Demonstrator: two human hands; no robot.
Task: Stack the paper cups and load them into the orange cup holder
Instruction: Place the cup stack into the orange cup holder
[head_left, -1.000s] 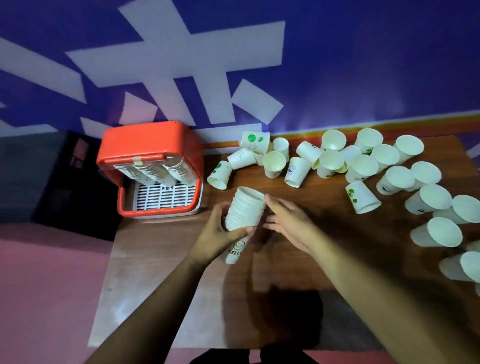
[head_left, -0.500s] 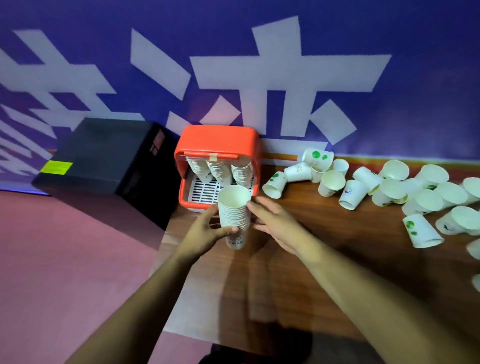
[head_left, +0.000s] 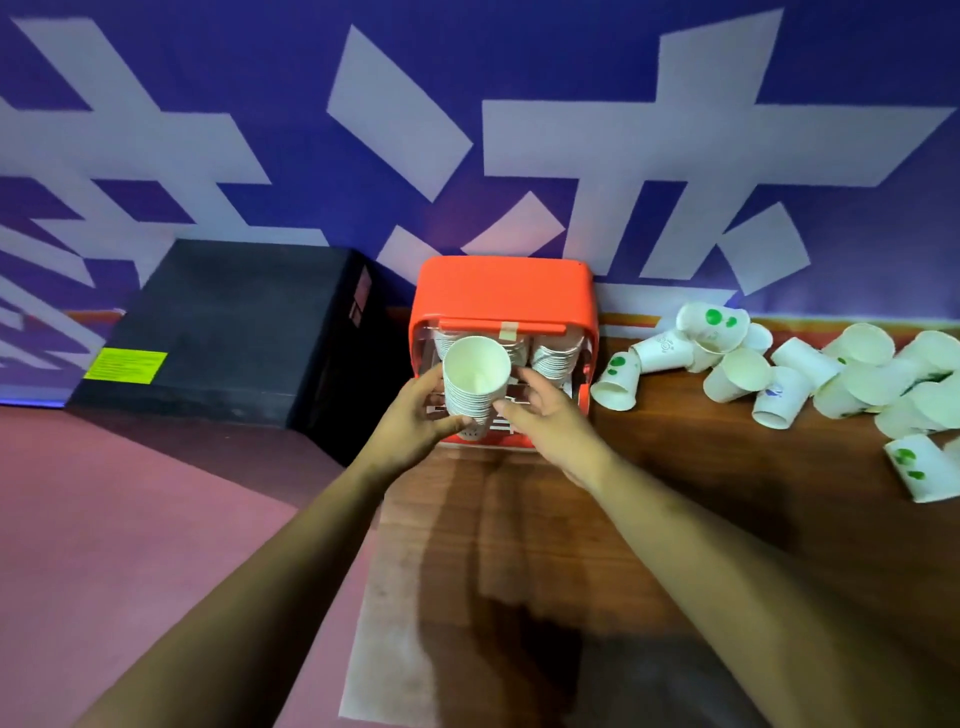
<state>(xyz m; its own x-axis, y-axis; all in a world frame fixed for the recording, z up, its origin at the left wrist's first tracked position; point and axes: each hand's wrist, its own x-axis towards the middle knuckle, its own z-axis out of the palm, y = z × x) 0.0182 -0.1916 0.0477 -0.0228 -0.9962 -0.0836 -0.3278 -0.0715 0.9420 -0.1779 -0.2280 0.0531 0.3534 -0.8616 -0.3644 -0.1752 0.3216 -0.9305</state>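
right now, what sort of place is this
Probably an event or exhibition stand: a big blue banner with white lettering behind a wooden table that holds loose paper cups and an orange cup holder.

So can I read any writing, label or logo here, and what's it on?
Nothing is legible.
The yellow label on the black box: print too small and blurred.
The blue wall: huge white strokes, cropped, unreadable.
The stack of paper cups in the left hand: dark print on the bottom cup, blurred.
The loose paper cups: green dots, a grey logo, a blue mark; no readable words.
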